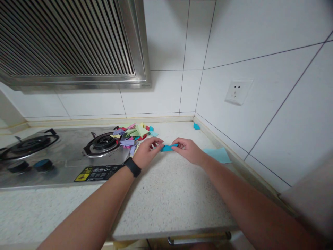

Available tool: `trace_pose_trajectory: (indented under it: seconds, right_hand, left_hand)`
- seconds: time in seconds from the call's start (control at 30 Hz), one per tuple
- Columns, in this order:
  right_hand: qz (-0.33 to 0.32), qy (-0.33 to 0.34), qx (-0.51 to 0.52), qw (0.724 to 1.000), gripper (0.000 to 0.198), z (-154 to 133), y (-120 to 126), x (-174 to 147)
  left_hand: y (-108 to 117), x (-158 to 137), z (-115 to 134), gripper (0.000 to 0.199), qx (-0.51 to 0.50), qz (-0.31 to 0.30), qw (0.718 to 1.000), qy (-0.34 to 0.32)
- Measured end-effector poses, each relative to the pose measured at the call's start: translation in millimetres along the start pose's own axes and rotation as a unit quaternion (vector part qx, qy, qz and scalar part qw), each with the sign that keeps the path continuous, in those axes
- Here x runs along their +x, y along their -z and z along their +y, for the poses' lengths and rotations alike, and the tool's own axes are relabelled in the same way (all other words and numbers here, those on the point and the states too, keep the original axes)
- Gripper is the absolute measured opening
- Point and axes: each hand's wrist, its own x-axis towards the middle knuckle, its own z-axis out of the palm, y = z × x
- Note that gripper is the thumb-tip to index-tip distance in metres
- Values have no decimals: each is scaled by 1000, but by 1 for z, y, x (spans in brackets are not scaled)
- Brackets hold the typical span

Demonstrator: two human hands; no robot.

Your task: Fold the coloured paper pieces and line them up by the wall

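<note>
Between my two hands a small strip of folded blue paper (167, 148) is held just over the speckled counter (169, 194). My left hand (148, 148), with a black watch on the wrist, pinches its left end between thumb and fingers. At the other end my right hand (187, 150) pinches the paper too. Beside my left hand lies a heap of folded paper pieces (135, 132) in green, purple, pink, red and yellow. A light blue paper sheet (218, 155) lies flat to the right, partly hidden behind my right forearm.
A steel gas stove (67, 163) fills the left side, its right burner (104, 142) close to the paper heap. Above hangs a range hood (78, 41). A small blue paper piece (196, 126) sits in the back corner. A wall socket (238, 92) is on the right wall.
</note>
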Motion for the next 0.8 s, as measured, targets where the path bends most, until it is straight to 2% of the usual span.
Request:
trace_pose_trajectory:
  seconds: [0.17,0.27,0.37,0.47,0.67,0.8]
  right_hand:
    - [23,-24,92,995,20,7,-2,2]
    - [45,1,40,998,17,6,-1,1]
    - [79,64,-42,994,12,4,2,0]
    - [101,106,-77,986,12,3,5,0]
    - [53,144,-110,982,12,1,0,0]
    - [48,157,-123,979,11,-3,-2,-1]
  left_hand:
    - [4,3,-8,27,-86,-6,996,37]
    - [1,3,-9,26,-91,-25,994,47]
    - [-2,1,-9,25,-78,-32,995,45]
    - [-5,0,-8,24,-70,-36,996,35]
    - [-6,-2,-2,22,-46,-44,998,19]
    - [-6,-3,2,19,-8,-44,999,14]
